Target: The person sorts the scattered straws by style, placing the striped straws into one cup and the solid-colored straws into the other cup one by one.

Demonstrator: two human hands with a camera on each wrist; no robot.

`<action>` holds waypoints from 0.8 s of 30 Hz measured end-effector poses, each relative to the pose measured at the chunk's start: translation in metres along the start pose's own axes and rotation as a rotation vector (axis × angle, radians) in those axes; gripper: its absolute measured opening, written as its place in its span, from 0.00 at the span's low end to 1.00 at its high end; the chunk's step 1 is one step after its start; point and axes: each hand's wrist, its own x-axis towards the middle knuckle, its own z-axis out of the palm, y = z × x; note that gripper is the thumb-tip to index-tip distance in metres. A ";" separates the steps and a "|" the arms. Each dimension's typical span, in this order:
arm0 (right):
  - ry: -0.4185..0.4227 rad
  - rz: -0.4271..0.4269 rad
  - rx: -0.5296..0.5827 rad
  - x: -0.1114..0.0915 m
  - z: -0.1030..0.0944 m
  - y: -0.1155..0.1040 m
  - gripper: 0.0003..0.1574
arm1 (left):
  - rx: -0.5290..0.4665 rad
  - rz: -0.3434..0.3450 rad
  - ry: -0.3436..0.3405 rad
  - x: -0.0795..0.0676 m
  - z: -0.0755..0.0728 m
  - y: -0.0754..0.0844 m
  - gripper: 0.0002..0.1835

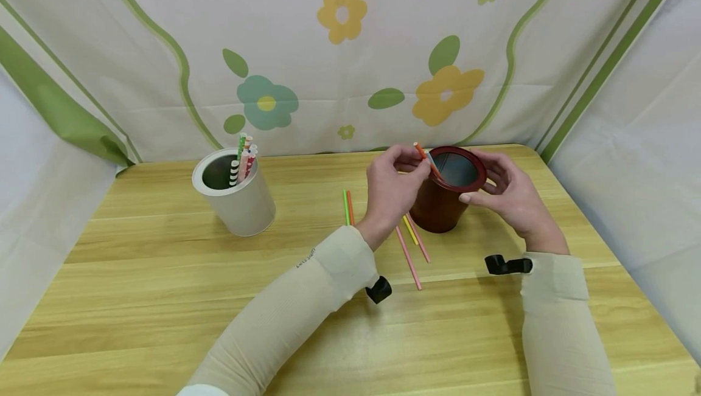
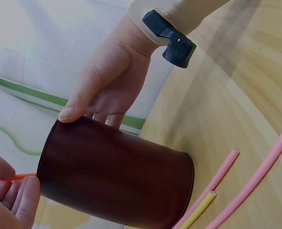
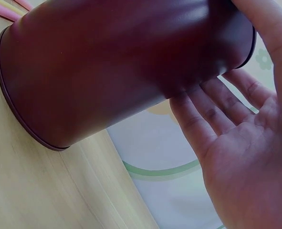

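Note:
A dark red can (image 1: 435,207) stands on the wooden table at the right. My left hand (image 1: 393,186) pinches an orange straw (image 1: 420,150) at the can's rim; in the left wrist view the fingertips and the orange straw (image 2: 24,176) meet the can's mouth. A pale bluish straw (image 1: 429,156) shows beside it, its lower part hard to make out. My right hand (image 1: 509,195) holds the can's right side near the top, thumb at the near rim and fingers behind. In the right wrist view those fingers (image 3: 193,117) touch the can's wall.
Pink (image 1: 408,257) and yellow (image 1: 411,231) straws lie before the can. Green (image 1: 346,206) and orange-red (image 1: 351,207) straws lie left of my left hand, partly hidden by it. A white can (image 1: 243,210) with several patterned straws (image 1: 243,162) stands at the left. A flowered curtain (image 1: 328,79) hangs behind.

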 end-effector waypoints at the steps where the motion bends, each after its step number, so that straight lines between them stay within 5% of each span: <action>1: 0.000 0.001 -0.001 0.000 0.000 0.000 0.50 | -0.004 -0.003 -0.004 0.000 0.000 0.000 0.05; 16: 0.003 0.007 -0.001 0.000 0.001 -0.001 0.50 | -0.046 -0.033 -0.008 0.001 0.000 -0.001 0.04; 24: 0.006 0.001 0.014 0.000 0.000 0.001 0.51 | -0.038 -0.091 -0.004 -0.003 -0.016 -0.001 0.04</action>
